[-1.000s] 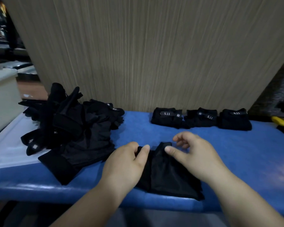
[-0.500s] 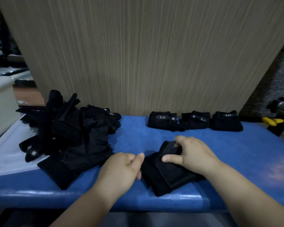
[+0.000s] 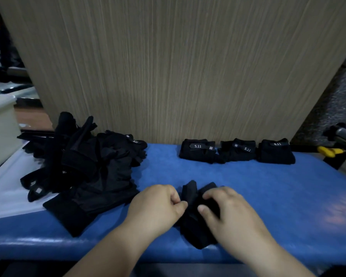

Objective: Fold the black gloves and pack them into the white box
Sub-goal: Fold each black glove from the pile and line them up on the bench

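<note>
Both hands sit in the lower middle of the frame, close together on one black glove (image 3: 194, 199) that lies partly folded near the front edge of the blue desk (image 3: 258, 188). The left hand (image 3: 156, 208) has its fingers curled, with the thumb and fingertips pinching the glove's left edge. The right hand (image 3: 232, 214) is curled over the glove from the right, thumb pressed on the dark fabric and fingers wrapped over its upper fold. Two bunched ends of the glove stick up between the hands, and its lower part spreads out below them toward the desk's front edge.

Left of centre lies a loose pile of gloves (image 3: 88, 172), unfolded, resting partly on a white sheet (image 3: 6, 188) that covers the desk's left end. At the back of the desk, right of centre, three folded gloves (image 3: 237, 151) lie in a row against a wood-grain panel (image 3: 178, 66), the first two touching. A white box (image 3: 0, 126) shows only partly at the left edge. A yellow-handled tool (image 3: 330, 151) lies at the far right.
</note>
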A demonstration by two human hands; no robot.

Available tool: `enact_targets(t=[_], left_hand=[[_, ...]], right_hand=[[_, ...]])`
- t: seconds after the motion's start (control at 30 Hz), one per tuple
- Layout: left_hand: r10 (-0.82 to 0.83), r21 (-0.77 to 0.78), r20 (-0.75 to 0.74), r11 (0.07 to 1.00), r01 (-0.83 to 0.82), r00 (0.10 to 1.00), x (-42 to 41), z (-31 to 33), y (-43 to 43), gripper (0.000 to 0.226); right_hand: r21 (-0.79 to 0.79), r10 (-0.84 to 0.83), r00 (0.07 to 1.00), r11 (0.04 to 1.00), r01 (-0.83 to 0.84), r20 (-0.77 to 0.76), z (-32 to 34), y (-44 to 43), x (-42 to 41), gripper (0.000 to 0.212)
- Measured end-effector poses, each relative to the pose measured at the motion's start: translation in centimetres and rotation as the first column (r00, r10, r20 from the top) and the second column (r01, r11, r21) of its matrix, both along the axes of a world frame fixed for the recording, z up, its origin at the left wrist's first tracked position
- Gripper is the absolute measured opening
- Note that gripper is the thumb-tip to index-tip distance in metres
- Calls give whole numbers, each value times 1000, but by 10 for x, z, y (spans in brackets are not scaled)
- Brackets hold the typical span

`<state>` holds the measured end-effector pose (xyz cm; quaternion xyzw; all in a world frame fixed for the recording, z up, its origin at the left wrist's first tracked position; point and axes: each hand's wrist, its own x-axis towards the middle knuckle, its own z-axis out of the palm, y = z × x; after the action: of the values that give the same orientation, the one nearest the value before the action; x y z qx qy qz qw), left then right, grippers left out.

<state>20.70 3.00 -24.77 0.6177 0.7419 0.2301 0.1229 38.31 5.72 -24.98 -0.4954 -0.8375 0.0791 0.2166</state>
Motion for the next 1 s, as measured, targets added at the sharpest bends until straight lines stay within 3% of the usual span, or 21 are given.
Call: enact_targets(t=[0.13,0.27,0.4,0.47,0.57,0.63,0.77,0.9,1.0], left_hand=[[-4,3,7,1000,4,1000,0,-1,1,23],[36,-1,246,999,-36,969,-8,-1,-3,20],[84,26,377,995,-101,922,-14,-2,0,23],[101,52,402,990,-133,910,-16,-4,1,23],[109,110,349,982,-156,931,-14,-9,1,20],[95,150,339,977,-154,936,-11,-11,0,15],[70,178,353,974,-140,933,-7,-10,-3,20],[80,316,275,934,-168,958,-2,-10,-8,24],[-58,498,13,866,44,998,0,-9,-4,23]], right_hand=[[-24,53,985,998,-50,162,-12,-3,-7,67],[-176,224,948,967,-186,226,-9,15,-1,81],[-154,296,928,951,-267,225,-10,46,6,112],[-82,242,953,970,-231,182,-8,52,6,104],[48,144,987,988,-147,69,-2,46,3,66],[50,82,996,995,-82,-17,-1,37,0,49],[-29,65,978,997,-72,-199,-1,17,1,46],[-123,158,986,979,-163,-42,-10,11,2,40],[-179,226,973,960,-214,52,-8,15,5,49]])
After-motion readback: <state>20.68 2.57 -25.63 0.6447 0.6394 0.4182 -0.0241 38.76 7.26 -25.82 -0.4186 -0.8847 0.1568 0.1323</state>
